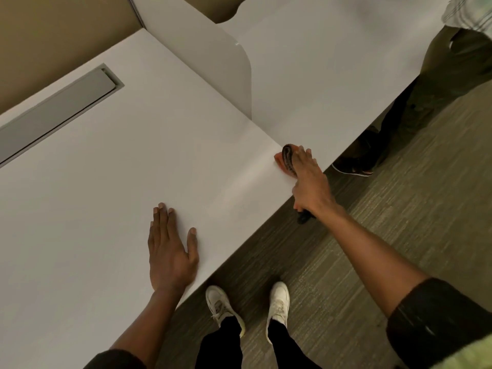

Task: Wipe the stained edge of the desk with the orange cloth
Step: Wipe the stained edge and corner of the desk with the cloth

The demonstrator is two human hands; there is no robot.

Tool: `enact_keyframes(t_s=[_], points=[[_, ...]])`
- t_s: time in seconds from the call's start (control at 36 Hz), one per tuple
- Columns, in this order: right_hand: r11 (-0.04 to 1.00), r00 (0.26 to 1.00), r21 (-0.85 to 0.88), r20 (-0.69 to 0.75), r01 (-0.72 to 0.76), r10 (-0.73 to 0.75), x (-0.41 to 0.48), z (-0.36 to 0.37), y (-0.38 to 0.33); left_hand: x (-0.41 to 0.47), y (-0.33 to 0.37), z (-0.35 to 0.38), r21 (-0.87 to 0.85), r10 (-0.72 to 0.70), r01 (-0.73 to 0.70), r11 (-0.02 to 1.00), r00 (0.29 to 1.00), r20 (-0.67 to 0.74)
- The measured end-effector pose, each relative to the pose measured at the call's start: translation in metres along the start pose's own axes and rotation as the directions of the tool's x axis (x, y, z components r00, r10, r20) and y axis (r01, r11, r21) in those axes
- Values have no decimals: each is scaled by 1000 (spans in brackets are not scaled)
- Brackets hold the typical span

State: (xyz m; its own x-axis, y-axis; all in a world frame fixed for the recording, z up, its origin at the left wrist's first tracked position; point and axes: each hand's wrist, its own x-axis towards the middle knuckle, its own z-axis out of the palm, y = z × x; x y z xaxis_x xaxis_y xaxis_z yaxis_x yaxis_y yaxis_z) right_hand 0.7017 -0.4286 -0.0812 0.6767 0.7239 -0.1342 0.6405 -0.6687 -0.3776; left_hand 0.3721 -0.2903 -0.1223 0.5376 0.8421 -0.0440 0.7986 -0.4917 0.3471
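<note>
Here the right hand (306,179) presses down at the desk's near edge, fingers curled over the orange cloth (282,159), which is bunched under the fingertips and shows mostly on the hand's far-left side, lying on the white desk (106,169) right at its rim. A dark streaked patch sits on the cloth just beside the fingers. Something black pokes out below the wrist, over the floor; what it is cannot be told. The left hand (170,249) lies flat and empty on the desktop, fingers spread, well apart from the cloth. Farther out, a grey recessed panel (58,110) is set into the desk, and a white divider (213,67) stands upright. Below the edge, white shoes (221,304) stand on grey carpet (372,209).
</note>
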Motion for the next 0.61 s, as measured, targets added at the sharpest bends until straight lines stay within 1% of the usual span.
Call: enact_keyframes(t_s=[0.06,0.11,0.22,0.28,0.33,0.42,0.53,0.61], points=[[1000,999,-6,-24,23,-23,-8,4,-5,0,-1,0,6,4,-4,1000,1000,-1],[996,995,-6,-31,94,-94,-32,13,-16,0,-1,0,8,5,-5,1000,1000,-4],[965,965,30,25,260,-261,-85,34,-40,0,-2,1,3,4,-4,1000,1000,-2],[943,942,3,57,332,-331,-97,42,-46,0,-2,2,0,-3,3,1000,1000,4],[932,931,-33,67,360,-358,-94,42,-45,0,-2,2,5,-2,2,1000,1000,3],[940,943,-74,42,334,-331,-67,31,-36,0,-3,3,3,5,-5,1000,1000,-2],[969,974,-102,3,225,-226,-20,14,-27,0,-2,3,-3,-3,3,1000,1000,-7],[984,987,-78,-11,159,-160,-16,14,-31,0,-2,2,0,-2,2,1000,1000,-5]])
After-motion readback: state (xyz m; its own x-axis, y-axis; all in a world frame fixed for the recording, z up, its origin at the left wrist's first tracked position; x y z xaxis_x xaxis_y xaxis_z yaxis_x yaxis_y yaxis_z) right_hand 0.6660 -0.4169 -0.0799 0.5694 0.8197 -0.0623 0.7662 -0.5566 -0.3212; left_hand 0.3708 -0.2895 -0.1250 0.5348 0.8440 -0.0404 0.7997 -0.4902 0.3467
